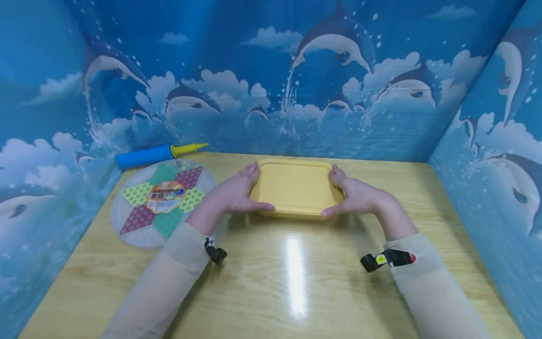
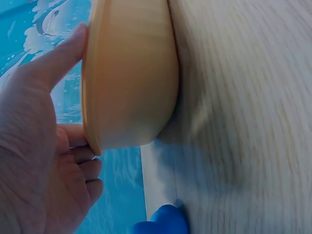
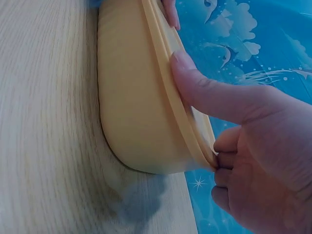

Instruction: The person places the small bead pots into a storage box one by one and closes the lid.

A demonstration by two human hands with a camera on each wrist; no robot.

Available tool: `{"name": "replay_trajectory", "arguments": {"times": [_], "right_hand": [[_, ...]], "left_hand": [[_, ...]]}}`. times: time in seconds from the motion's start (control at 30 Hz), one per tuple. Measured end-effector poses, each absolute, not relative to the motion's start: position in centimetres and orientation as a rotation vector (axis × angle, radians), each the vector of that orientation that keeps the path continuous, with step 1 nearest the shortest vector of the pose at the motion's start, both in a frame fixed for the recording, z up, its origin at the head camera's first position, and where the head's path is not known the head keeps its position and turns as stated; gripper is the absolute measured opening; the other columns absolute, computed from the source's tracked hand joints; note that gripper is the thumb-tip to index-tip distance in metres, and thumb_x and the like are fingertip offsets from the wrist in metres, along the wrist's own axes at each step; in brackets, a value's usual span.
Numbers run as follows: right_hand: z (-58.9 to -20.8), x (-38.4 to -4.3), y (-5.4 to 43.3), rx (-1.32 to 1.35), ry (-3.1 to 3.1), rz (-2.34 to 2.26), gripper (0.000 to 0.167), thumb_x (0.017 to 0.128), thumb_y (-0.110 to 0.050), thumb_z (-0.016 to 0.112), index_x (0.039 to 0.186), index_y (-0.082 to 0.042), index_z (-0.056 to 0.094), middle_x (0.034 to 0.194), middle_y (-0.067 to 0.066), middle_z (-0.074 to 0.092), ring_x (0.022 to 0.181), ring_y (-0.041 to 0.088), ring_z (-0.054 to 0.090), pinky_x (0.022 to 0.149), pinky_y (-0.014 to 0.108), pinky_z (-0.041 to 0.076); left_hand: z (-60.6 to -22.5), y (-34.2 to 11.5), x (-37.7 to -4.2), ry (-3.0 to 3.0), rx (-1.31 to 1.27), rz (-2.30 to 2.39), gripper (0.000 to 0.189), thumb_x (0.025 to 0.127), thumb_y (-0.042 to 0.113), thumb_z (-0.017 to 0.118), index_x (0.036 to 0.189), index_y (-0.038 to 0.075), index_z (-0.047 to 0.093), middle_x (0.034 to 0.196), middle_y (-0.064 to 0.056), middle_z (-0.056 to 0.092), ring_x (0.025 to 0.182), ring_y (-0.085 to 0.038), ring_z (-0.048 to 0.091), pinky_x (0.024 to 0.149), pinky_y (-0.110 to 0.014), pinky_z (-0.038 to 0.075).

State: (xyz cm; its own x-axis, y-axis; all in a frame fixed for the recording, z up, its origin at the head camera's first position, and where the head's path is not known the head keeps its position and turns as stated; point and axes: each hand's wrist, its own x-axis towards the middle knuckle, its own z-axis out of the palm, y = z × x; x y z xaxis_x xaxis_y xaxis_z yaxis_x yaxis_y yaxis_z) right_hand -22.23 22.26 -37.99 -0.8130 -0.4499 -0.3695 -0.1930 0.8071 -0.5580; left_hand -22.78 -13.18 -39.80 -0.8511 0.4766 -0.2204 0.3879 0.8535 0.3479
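Note:
A yellow plastic box [image 3: 134, 83] stands on the wooden table with its yellow lid [image 1: 294, 186] on top. My left hand [image 1: 237, 190] grips the lid's left side, thumb at the near left corner and fingers toward the far left corner. On the right side, my right hand [image 1: 360, 195] holds the lid edge the same way. Both wrist views show the thumb and curled fingertips at the rim, above the box wall [image 2: 131, 78]. The box's contents are hidden by the lid.
Left of the box lies a round clear package [image 1: 167, 205] with patterned green and maroon triangles and a label. Behind it is a blue hand pump [image 1: 144, 156] with a yellow nozzle. Dolphin-print blue walls [image 1: 271, 127] close in the back and sides of the table [image 1: 254, 292].

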Motion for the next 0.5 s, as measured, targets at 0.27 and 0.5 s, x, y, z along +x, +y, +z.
{"name": "replay_trajectory", "arguments": {"times": [0.27, 0.5], "right_hand": [[-38.31, -21.99, 22.21, -0.507, 2.485, -0.688, 0.138, 0.079, -0.063, 0.087, 0.166, 0.000, 0.000, 0.172, 0.009, -0.023, 0.159, 0.036, -0.010, 0.130, 0.057, 0.005], [-38.34, -22.09, 22.61, -0.515, 2.513, -0.673, 0.139, 0.078, -0.066, 0.086, 0.167, -0.003, 0.000, 0.172, 0.007, -0.023, 0.160, 0.034, -0.008, 0.131, 0.056, 0.007]], "left_hand": [[-40.08, -13.22, -22.43, 2.723, 0.658, 0.399, 0.136, 0.081, 0.095, 0.054, 0.168, 0.004, 0.004, 0.175, -0.009, -0.007, 0.161, -0.027, -0.001, 0.132, -0.044, 0.010], [-39.90, -13.07, -22.42, 2.731, 0.644, 0.464, 0.138, 0.078, 0.096, 0.055, 0.169, 0.006, 0.005, 0.176, -0.007, -0.006, 0.161, -0.032, 0.004, 0.131, -0.047, 0.012]]}}
